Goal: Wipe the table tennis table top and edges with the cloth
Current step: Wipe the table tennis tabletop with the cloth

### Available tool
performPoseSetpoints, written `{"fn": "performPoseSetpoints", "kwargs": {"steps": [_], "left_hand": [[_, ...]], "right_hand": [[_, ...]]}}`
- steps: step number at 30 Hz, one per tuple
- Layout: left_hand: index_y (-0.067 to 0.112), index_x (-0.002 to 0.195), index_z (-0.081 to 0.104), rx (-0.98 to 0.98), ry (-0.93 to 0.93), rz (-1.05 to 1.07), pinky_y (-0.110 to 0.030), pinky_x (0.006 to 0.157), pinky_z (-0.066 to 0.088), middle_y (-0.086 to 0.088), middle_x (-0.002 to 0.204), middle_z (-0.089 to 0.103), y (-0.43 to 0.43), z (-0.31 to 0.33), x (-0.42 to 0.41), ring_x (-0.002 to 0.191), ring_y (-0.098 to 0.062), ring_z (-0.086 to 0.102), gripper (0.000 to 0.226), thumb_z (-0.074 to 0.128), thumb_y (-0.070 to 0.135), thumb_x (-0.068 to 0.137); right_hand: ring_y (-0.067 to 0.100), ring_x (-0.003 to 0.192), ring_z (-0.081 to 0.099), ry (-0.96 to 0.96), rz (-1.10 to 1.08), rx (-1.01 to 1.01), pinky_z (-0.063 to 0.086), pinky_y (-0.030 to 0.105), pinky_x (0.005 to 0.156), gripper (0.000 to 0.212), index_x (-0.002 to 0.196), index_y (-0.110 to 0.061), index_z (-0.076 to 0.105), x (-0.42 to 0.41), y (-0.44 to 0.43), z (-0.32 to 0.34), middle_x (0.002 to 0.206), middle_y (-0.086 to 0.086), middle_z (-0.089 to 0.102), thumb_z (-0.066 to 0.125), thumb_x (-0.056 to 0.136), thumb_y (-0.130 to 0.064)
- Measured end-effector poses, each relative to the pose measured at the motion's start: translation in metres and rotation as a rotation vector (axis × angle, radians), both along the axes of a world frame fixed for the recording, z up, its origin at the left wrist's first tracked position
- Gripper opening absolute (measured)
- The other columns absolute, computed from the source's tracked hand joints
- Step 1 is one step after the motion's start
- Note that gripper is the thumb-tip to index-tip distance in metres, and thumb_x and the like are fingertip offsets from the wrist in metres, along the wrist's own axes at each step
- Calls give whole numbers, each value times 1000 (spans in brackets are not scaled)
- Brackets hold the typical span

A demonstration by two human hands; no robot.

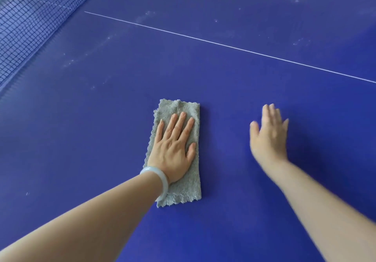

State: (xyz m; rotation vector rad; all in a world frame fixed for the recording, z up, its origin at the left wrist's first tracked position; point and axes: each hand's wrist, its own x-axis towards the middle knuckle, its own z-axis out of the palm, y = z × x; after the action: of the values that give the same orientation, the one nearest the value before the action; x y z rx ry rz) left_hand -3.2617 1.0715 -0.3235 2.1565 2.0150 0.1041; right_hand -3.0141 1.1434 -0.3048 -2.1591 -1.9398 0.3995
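Mid-wipe on smooth blue table tennis table top [244,78]. Folded grey fluffy cloth [179,192] at lower centre, pressed flat under left hand [173,145], fingers straight. Right hand [268,137] spread and empty, centre right. Next, probably: sweeping toward pale dust smears [105,39] near dark mesh net [24,27], upper left.

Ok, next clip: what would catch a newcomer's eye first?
The left hand, a pale bracelet on its wrist, presses a grey cloth flat on the blue table at centre. The right hand is spread open beside it, blurred, and dusty smears mark the surface toward the net at upper left.
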Motion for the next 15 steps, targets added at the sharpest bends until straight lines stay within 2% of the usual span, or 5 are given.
{"fn": "performPoseSetpoints", "kwargs": {"steps": [4, 6, 10, 13, 15], "left_hand": [[29, 159, 9, -8, -18, -7, -45, 123, -6, 5, 167, 0, 0, 4, 2, 153, -16, -8, 66, 15, 52, 97], [28, 159, 8, -18, -23, 6, -45, 123, -7, 5, 167, -1, 1, 6, 4, 153, -17, -8, 65, 16, 51, 98], [24, 159, 2, -43, -119, 152, -47, 122, -9, 2, 166, -8, -35, 8, 45, 151, -18, -17, 63, 21, 42, 102], [21, 159, 8, 6, -160, -85, -51, 122, 5, -1, 167, 0, -115, 6, 87, 153, -21, -9, 64, 28, 41, 102], [23, 159, 10, 21, -128, -240, -49, 121, 7, 1, 167, 4, -160, 2, 74, 153, -20, -3, 64, 31, 43, 102]], "right_hand": [[26, 153, 14, -60, 118, 45, 7, 47, 125, 58, 155, -3, 24, -37, -109, -14, 164, 13, 19, 34, 106, -31], [24, 153, 17, -33, 65, 53, 6, 44, 125, 59, 154, -4, 29, -42, -115, -17, 163, 11, 22, 28, 105, -36], [22, 153, 15, 6, 83, 63, 5, 44, 126, 60, 154, -5, 30, -39, -113, -18, 163, 10, 21, 31, 105, -40], [23, 154, 11, -55, 102, 52, 3, 45, 125, 66, 156, -5, 25, -35, -110, -21, 164, 11, 17, 26, 102, -44], [26, 154, 8, -169, 124, 34, 2, 48, 125, 69, 157, -3, 19, -39, -112, -22, 165, 14, 14, 30, 102, -45]]}}
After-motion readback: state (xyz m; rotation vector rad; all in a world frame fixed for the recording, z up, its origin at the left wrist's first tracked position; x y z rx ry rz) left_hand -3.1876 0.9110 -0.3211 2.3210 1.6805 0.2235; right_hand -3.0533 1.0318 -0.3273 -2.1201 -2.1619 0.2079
